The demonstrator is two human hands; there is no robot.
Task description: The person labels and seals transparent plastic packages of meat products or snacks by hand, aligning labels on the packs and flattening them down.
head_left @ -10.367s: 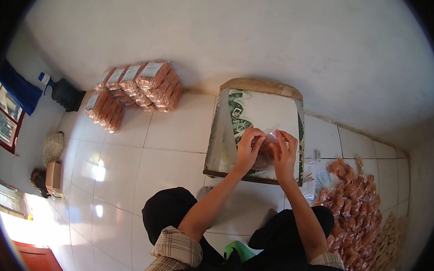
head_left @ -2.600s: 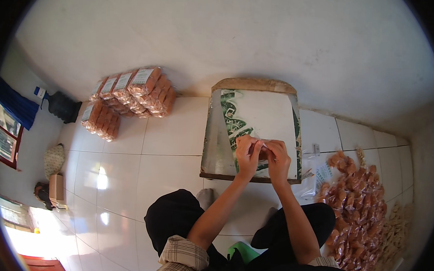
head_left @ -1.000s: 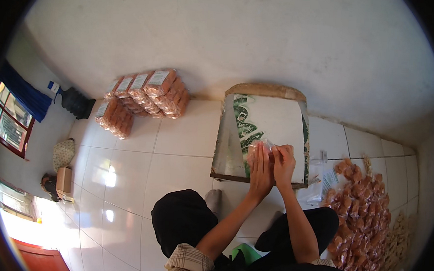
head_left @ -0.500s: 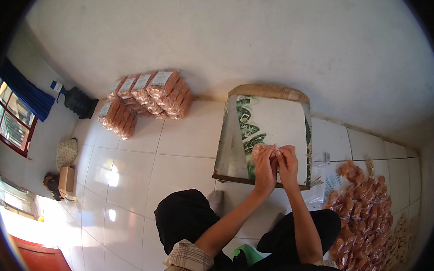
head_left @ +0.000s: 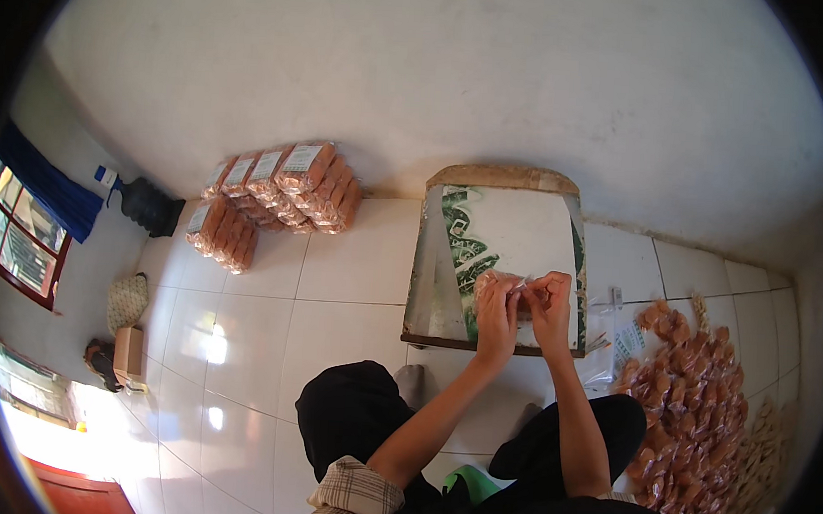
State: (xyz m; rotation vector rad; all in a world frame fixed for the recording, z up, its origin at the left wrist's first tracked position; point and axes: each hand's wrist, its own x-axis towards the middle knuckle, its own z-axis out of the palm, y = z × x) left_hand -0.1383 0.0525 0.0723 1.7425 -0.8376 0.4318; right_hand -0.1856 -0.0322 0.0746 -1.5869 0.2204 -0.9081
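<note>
Over the near part of a low white-topped table, both hands meet at a clear plastic packet with orange-brown contents. My left hand closes on the packet's near side, and part of the packet shows past its fingers. My right hand pinches the plastic at the packet's upper right, its fingertips close to the left thumb. The hands cover much of the packet, so the exact grip on its edge is hard to make out.
Stacked packs with pale labels stand against the wall at left. A large heap of small orange-brown packets covers the floor at right, with clear plastic bags between it and the table. A dark water jug lies far left.
My fingers have shifted on the packet: the right hand's fingertips have moved slightly right and bent more. The packet stays over the same part of the table.
</note>
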